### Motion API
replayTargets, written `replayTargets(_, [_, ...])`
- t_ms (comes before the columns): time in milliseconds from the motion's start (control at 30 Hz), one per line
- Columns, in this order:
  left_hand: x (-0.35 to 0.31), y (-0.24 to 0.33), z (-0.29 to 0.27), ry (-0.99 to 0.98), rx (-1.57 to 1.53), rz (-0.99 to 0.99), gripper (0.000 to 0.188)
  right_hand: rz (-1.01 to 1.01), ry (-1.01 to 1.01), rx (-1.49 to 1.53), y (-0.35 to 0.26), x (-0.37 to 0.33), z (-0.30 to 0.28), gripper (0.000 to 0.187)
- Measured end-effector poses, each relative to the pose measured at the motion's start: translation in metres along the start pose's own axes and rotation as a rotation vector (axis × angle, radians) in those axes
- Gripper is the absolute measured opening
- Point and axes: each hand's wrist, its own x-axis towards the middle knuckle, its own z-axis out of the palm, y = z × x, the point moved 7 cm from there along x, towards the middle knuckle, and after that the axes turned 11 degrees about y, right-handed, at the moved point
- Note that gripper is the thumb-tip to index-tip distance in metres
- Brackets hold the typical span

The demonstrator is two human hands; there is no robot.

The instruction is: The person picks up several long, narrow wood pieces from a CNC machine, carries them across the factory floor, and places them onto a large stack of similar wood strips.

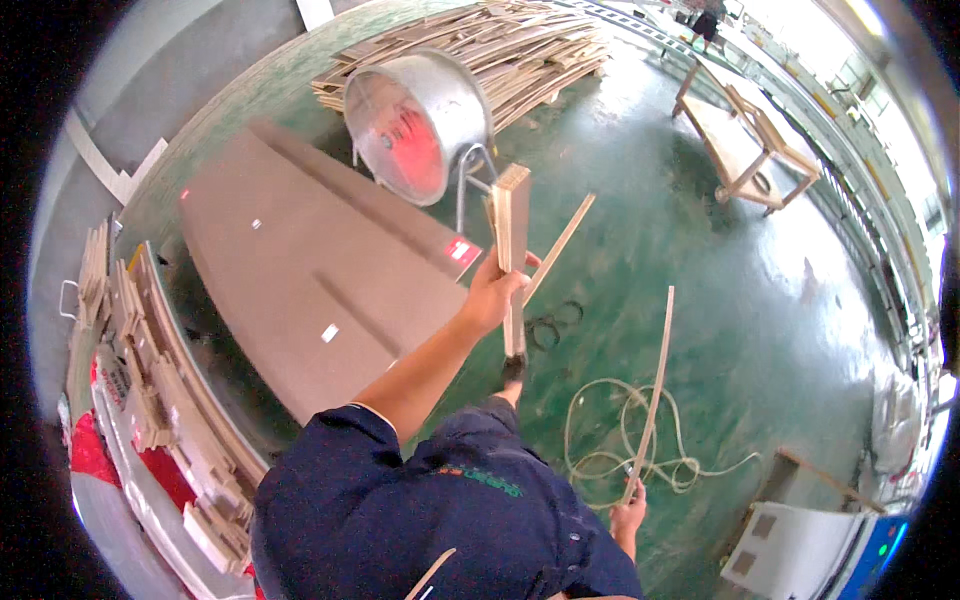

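Head view: the left hand (490,297), arm stretched forward, grasps particleboard strips (514,225) right of the drum fan (415,125), while the lowered right hand (628,514) grips a slender strip (656,395) at near right.

two grips (497,292) (628,508), one held bundle (512,225) — one drum fan (420,125), one pale hose (680,437)
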Motion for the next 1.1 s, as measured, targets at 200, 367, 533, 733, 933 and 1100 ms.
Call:
replayTargets(200, [0.171,-0.081,0.079,0.046,0.035,-0.096,0.02,-0.068,0.002,-0.165,-0.087,0.084,0.068,0.072])
replayTargets(367, [0.303,-0.106,0.119,0.001,0.004,-0.146,0.03,-0.051,-0.022,-0.248,-0.127,0.166,0.116,0.069])
replayTargets(533, [0.425,-0.14,0.123,0.076,0.561,-0.08,0.036,-0.089,-0.044,-0.243,-0.172,0.276,0.175,0.066])
replayTargets(733, [0.511,-0.19,0.128,0.336,0.162,-0.34,0.045,-0.271,-0.064,-0.247,-0.228,0.43,0.236,0.063])
replayTargets(933, [0.593,-0.225,0.128,0.591,-0.053,-0.434,0.046,-0.364,-0.136,-0.222,-0.334,0.564,0.27,0.064])
replayTargets(1100, [0.67,-0.266,0.108,0.826,-0.433,-0.473,0.033,-0.129,-0.184,-0.331,-0.475,0.606,0.32,0.071])
